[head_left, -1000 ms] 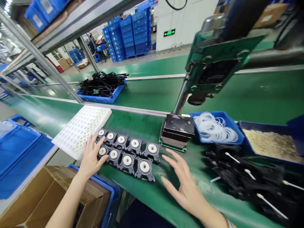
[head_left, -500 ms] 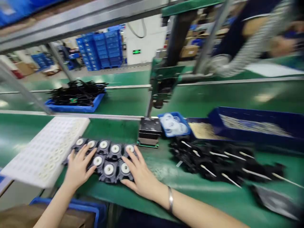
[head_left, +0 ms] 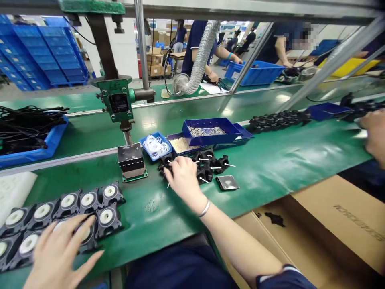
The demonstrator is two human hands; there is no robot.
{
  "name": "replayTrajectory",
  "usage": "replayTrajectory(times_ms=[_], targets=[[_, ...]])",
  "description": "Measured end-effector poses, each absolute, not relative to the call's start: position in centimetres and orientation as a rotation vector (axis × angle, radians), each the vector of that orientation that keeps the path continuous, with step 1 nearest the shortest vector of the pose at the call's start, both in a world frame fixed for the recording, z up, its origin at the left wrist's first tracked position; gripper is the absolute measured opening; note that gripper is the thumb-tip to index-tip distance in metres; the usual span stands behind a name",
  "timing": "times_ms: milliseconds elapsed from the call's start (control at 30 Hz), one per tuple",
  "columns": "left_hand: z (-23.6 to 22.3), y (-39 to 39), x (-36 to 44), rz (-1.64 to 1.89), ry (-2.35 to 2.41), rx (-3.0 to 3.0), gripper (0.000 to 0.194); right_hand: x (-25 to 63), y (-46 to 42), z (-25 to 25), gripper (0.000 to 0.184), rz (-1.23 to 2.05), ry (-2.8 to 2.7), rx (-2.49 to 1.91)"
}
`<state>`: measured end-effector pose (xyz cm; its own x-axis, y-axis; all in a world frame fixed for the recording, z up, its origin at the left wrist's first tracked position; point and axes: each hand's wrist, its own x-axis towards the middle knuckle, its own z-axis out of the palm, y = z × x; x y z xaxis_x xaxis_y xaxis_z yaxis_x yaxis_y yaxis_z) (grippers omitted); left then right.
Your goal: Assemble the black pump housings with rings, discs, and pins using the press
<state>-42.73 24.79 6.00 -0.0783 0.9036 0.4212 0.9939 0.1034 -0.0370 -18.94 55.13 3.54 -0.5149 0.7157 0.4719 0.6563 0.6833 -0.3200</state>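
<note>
My left hand (head_left: 61, 251) is open, its fingers spread over two rows of black square parts with white rings (head_left: 68, 200) on the green bench. The fingertips rest on or just above the near row, covering some rings. Farther right, my right hand (head_left: 184, 180) reaches palm down over a cluster of black parts with thin white pins (head_left: 207, 166). Its thumb and fingers are apart around the left end of this cluster; no part is lifted. Some of its fingertips are hidden among the parts.
A press (head_left: 118, 100) stands above a black block (head_left: 131, 158). Behind the cluster are a blue tray of white rings (head_left: 156, 146) and a dark blue bin of small pieces (head_left: 207, 131). An open carton (head_left: 339, 216) lies below the bench edge. Co-workers' hands show at the far side and right.
My right hand has left the ringed parts and moved right to the pinned black parts. My left hand stays at the ringed parts. The view has swung to the right.
</note>
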Motion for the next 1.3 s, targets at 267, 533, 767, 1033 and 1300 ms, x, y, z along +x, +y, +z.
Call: replayTrajectory(times_ms=[267,533,767,1033,1300], targets=[[2.8,28.8,-39.2,-0.247,-1.847,-1.931,0.033,-17.0,58.2,0.8,0.017,0.351,-2.409,-1.022],[1.1,29.2,-36.6,-0.483,-1.889,-2.003,0.042,-16.1,58.2,3.3,0.017,0.829,-2.008,-0.555],[0.8,34.7,-32.8,-0.698,-1.897,-2.19,0.045,-16.4,57.1,5.9,0.03,2.164,-0.827,-0.562],[-0.1,36.8,-32.0,-1.267,-2.423,-2.104,0.075,-17.2,55.1,5.9,0.034,2.595,-0.443,-0.566],[-1.4,36.0,-31.3,-1.964,-2.525,-1.928,0.095,-17.4,53.7,5.4,0.024,2.479,-1.051,-0.499]])
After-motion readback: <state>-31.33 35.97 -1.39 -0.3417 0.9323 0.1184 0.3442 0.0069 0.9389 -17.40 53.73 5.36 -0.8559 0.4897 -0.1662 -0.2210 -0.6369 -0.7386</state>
